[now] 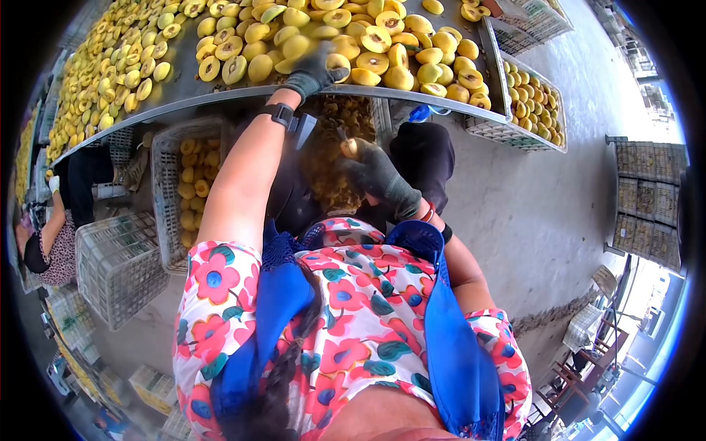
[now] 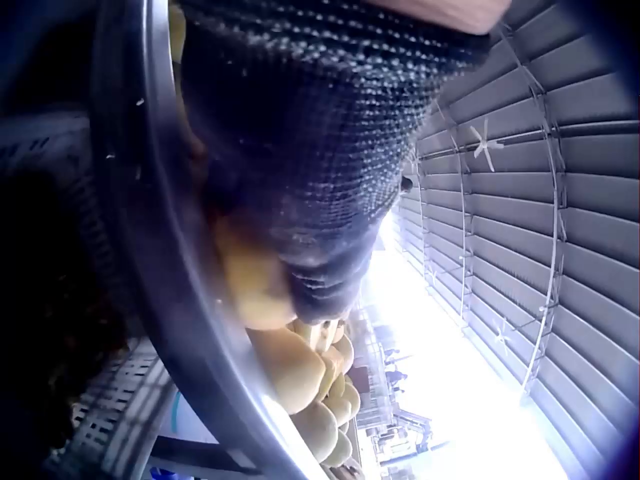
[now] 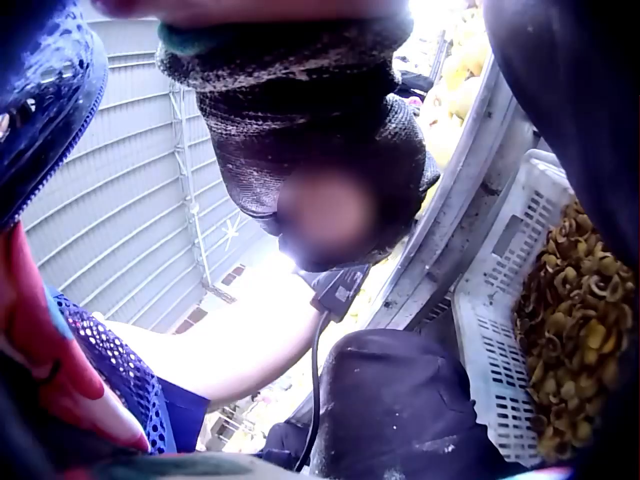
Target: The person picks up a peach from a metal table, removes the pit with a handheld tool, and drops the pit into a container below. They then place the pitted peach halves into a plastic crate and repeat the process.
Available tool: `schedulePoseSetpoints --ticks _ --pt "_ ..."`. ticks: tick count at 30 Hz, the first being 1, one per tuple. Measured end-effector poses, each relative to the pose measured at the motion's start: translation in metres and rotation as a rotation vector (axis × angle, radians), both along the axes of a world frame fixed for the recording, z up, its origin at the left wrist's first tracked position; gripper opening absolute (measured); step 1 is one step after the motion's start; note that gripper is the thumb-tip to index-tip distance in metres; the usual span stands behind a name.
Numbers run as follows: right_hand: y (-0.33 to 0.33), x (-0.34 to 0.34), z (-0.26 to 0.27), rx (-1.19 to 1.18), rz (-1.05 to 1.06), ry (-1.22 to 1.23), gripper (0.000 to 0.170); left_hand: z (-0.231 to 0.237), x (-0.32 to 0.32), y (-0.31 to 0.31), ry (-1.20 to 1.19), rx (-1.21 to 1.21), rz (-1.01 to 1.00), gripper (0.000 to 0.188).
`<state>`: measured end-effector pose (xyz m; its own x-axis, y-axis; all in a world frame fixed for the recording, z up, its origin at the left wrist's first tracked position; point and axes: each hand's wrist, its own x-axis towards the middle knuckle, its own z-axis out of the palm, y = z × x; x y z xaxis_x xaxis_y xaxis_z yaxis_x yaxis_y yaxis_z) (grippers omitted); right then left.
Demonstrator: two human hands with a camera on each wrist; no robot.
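Note:
My gloved left hand [image 1: 312,72] reaches over the metal table rim, right at a heap of halved yellow peaches [image 1: 375,62]. In the left wrist view its fingers [image 2: 325,285] extend downward beside a peach half [image 2: 252,280]; the far side of the hand is hidden. Above that hand a peach half [image 1: 323,31] looks blurred. Over my lap, my gloved right hand [image 1: 375,173] grips a small tool [image 1: 348,147] with a tan handle and a dark tip. The right wrist view shows this hand [image 3: 310,150] curled, a blurred pinkish round spot in front of it.
Between my knees stands a crate [image 3: 500,300] of brown pits and scraps. Crates of peaches sit at left [image 1: 165,198] and right [image 1: 562,121]. An upturned-looking grey crate [image 1: 118,257] is at lower left. Another person [image 1: 55,250] works farther left. Stacked crates [image 1: 647,202] stand right.

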<state>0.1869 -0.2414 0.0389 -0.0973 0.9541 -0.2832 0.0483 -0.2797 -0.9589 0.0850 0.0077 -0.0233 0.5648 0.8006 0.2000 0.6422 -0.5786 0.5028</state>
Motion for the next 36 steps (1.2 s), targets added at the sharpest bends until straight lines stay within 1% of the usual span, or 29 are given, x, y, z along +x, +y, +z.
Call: schedulePoseSetpoints --ticks 3,4,5,7,8,10,11,13,15,16,17,18,19,20,21,23,24,25,27,28,30,31,33,34,36 --pt "0.002 0.001 0.001 0.007 -0.001 0.0 0.01 -0.001 -0.012 0.003 -0.525 0.043 -0.059 0.068" --pt "0.003 0.001 0.001 0.007 0.01 -0.005 0.009 0.002 -0.016 0.006 -0.554 -0.052 -0.012 0.071" --pt "0.004 0.0 0.002 -0.009 0.005 0.018 0.009 0.002 -0.021 0.004 -0.592 -0.24 0.045 0.065" --pt "0.007 -0.002 0.005 -0.036 -0.004 0.061 0.009 0.033 -0.03 -0.015 -0.663 -0.612 0.158 0.055" --pt "0.01 -0.002 0.002 0.01 -0.013 0.03 0.01 0.039 -0.036 -0.018 -0.607 -0.573 0.123 0.049" --pt "0.021 -0.003 -0.003 0.098 -0.033 -0.032 0.01 0.033 -0.041 -0.018 -0.714 -0.558 0.136 0.051" --pt "0.03 -0.002 -0.002 0.064 -0.105 0.025 0.013 0.03 -0.042 -0.018 -0.767 -0.549 0.14 0.053" --pt "0.051 -0.001 0.002 -0.007 -0.257 0.141 0.017 0.018 -0.044 -0.024 -0.736 -0.309 0.049 0.049" --pt "0.087 0.009 -0.015 0.156 -0.382 -0.125 0.025 0.0 -0.042 -0.028 -0.729 -0.19 -0.027 0.046" --pt "0.096 0.008 -0.013 0.237 -0.441 -0.258 0.029 0.003 -0.038 -0.037 -0.74 -0.19 -0.052 0.044" --pt "0.098 0.007 -0.013 0.244 -0.442 -0.158 0.032 0.006 -0.033 -0.046 -0.759 -0.217 0.0 0.041" --pt "0.101 0.003 0.001 0.25 -0.442 -0.057 0.035 0.027 -0.026 -0.063 -0.78 -0.243 0.052 0.039" --pt "0.103 0.0 0.009 0.256 -0.44 0.044 0.037 0.031 -0.026 -0.071 -0.803 -0.254 0.009 0.038" --pt "0.103 0.001 0.01 0.263 -0.398 0.135 0.036 0.032 -0.027 -0.076 -0.825 -0.266 -0.032 0.037" --pt "0.103 0.002 0.009 0.264 -0.369 0.132 0.035 0.035 -0.029 -0.081 -0.848 -0.278 -0.071 0.037" --pt "0.101 0.004 0.007 0.268 -0.314 0.127 0.034 0.042 -0.034 -0.09 -0.873 -0.371 -0.064 0.037" --pt "0.1 0.005 0.006 0.253 -0.314 0.146 0.032 0.044 -0.035 -0.094 -0.871 -0.398 -0.063 0.037" --pt "0.101 0.007 -0.001 0.26 -0.307 0.1 0.032 0.044 -0.035 -0.097 -0.87 -0.426 -0.062 0.037" --pt "0.105 0.011 -0.013 0.277 -0.296 0.008 0.032 0.04 -0.037 -0.1 -0.944 -0.515 -0.065 0.037" --pt "0.104 0.012 -0.014 0.265 -0.294 0.006 0.032 0.038 -0.037 -0.101 -0.981 -0.559 -0.067 0.037" --pt "0.102 0.013 -0.013 0.239 -0.288 0.0 0.032 0.038 -0.035 -0.101 -0.963 -0.573 -0.041 0.038" --pt "0.103 0.013 -0.014 0.265 -0.309 0.032 0.036 0.039 -0.034 -0.102 -0.954 -0.58 -0.028 0.038" --pt "0.104 0.009 -0.014 0.318 -0.35 0.098 0.045 0.041 -0.032 -0.103 -0.844 -0.34 -0.02 0.04" --pt "0.102 0.009 -0.011 0.298 -0.342 0.135 0.043 0.041 -0.032 -0.105 -0.785 -0.222 -0.015 0.041" --pt "0.1 0.012 -0.001 0.259 -0.326 0.21 0.039 0.039 -0.032 -0.105 -0.828 -0.248 -0.05 0.041"
